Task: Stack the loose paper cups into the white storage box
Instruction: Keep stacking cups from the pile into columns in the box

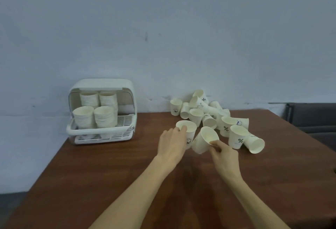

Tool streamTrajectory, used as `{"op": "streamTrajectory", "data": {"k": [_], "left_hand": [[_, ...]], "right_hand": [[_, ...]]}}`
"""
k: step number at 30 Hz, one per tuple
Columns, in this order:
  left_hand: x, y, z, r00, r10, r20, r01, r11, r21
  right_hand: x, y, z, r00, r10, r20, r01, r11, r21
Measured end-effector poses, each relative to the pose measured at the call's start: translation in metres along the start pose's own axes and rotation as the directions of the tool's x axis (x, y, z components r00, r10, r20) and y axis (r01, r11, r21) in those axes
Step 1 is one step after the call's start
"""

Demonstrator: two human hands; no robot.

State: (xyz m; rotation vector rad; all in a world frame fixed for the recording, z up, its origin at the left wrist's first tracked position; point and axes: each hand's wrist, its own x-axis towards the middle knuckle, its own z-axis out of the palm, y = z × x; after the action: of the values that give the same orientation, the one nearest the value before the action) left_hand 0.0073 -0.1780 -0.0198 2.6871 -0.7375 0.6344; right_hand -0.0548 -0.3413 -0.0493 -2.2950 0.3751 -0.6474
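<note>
The white storage box stands open at the table's far left, with several stacks of paper cups inside. A heap of loose paper cups lies at the far middle against the wall, some upright, some on their sides. My left hand grips an upright cup by its rim and side. My right hand pinches the rim of a tilted cup that leans toward the left one. The two held cups almost touch.
The brown wooden table runs from the wall toward me. A dark sofa sits beyond the table's right edge. The table's left edge drops off just past the box.
</note>
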Motion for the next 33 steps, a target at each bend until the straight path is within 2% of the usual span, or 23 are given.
{"op": "streamTrajectory", "data": {"k": [6,11,18,22,26,30,33], "left_hand": [[-0.025,-0.095,-0.048,0.99,-0.125,-0.063,0.134,0.979,0.154],[-0.047,-0.166,-0.083,0.967,-0.201,-0.157,0.227,0.958,0.172],[-0.051,-0.246,-0.115,0.891,-0.347,-0.293,0.408,0.895,0.181],[-0.042,-0.285,-0.115,0.836,-0.412,-0.363,0.498,0.848,0.185],[-0.028,-0.312,-0.106,0.81,-0.441,-0.387,0.53,0.833,0.16],[-0.018,-0.323,-0.092,0.817,-0.413,-0.403,0.508,0.845,0.164],[-0.016,-0.329,-0.082,0.837,-0.383,-0.391,0.479,0.858,0.185]], "right_hand": [[-0.005,-0.076,0.072,0.984,-0.161,0.076,0.162,0.987,-0.005],[-0.006,-0.137,0.118,0.953,-0.265,0.145,0.269,0.963,-0.012],[0.005,-0.217,0.174,0.891,-0.4,0.214,0.412,0.911,-0.011],[0.02,-0.253,0.203,0.877,-0.444,0.183,0.458,0.888,-0.041],[0.04,-0.276,0.227,0.882,-0.445,0.155,0.463,0.879,-0.111],[0.05,-0.275,0.249,0.866,-0.433,0.252,0.488,0.842,-0.231],[0.05,-0.269,0.256,0.836,-0.451,0.314,0.53,0.812,-0.246]]}}
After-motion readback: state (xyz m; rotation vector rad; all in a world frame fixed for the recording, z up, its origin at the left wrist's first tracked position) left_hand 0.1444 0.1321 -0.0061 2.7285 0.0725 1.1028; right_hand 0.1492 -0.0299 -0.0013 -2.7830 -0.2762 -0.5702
